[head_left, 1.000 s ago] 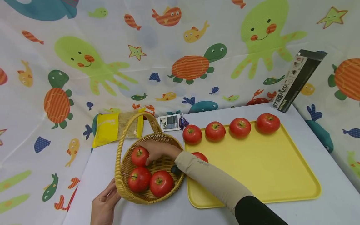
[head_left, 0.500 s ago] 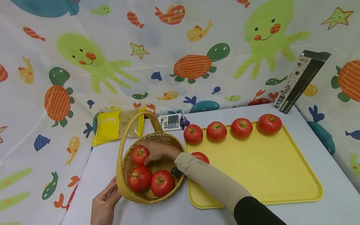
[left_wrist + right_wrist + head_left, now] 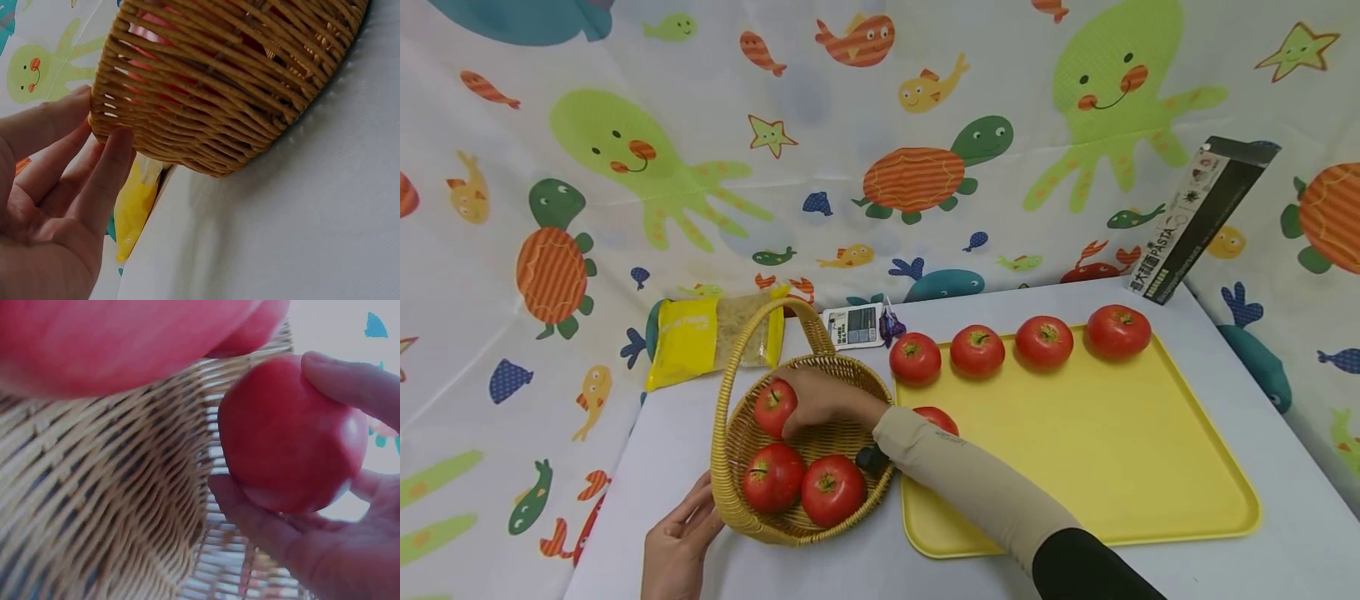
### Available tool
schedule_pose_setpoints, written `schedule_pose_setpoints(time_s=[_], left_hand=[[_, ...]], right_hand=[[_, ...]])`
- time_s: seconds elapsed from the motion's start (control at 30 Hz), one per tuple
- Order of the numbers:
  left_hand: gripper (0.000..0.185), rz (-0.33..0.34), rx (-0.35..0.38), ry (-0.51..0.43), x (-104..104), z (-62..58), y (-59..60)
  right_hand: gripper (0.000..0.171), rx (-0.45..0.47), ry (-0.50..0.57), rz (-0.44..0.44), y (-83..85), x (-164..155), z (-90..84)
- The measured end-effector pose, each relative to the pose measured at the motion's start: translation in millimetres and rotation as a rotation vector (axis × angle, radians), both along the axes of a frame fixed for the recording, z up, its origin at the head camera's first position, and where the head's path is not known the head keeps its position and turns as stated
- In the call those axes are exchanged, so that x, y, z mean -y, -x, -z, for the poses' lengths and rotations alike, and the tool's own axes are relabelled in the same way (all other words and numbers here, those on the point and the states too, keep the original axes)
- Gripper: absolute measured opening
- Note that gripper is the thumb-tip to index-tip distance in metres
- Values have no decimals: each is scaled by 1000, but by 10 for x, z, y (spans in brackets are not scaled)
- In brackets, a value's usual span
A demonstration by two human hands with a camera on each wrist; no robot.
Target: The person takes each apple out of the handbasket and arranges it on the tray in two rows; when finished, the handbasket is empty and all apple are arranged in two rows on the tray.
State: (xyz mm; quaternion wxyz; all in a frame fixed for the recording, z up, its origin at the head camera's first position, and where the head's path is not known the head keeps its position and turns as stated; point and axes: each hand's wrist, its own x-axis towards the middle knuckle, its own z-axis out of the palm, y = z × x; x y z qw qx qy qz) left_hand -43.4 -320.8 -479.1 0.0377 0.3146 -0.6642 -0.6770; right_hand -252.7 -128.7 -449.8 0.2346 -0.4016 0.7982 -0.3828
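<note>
A wicker basket point(image 3: 730, 500) with an arched handle stands left of a yellow tray point(image 3: 1097, 450). My right hand point(image 3: 823, 398) reaches into it and grips a red tomato point(image 3: 774, 406), raised a little off the basket floor; the right wrist view shows the tomato point(image 3: 287, 434) pinched between thumb and fingers. Two more tomatoes point(image 3: 772, 477) point(image 3: 831, 488) lie in the basket. My left hand point(image 3: 681, 542) rests with straight fingers against the basket's near wall point(image 3: 212, 106). On the tray a row of tomatoes point(image 3: 977, 350) lines the far edge, and another point(image 3: 938, 417) shows behind my forearm.
A yellow food packet point(image 3: 711, 337) and a small labelled pack point(image 3: 853, 325) lie behind the basket. A black pasta box point(image 3: 1198, 218) leans on the backdrop at the far right. The table's edge runs along the left, next to my left hand.
My right hand has lifted the gripped tomato slightly upward inside the basket. The left hand and the basket stay where they were.
</note>
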Motion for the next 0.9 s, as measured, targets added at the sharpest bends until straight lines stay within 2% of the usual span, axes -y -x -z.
schedule_pose_setpoints(time_s=[0.3, 0.5, 0.73, 0.9], left_hand=[[42, 8, -3, -13, 4, -22, -5], [42, 4, 45, -1, 25, -35, -9], [45, 19, 37, 5, 19, -24, -8], [50, 21, 43, 3, 5, -31, 11]], right_hand=[[73, 34, 82, 66, -85, -218, -260], [75, 22, 108, 132, -248, -504, -418], [80, 65, 147, 291, -466, -1008, -515], [81, 22, 187, 407, -573, -1518, -550]])
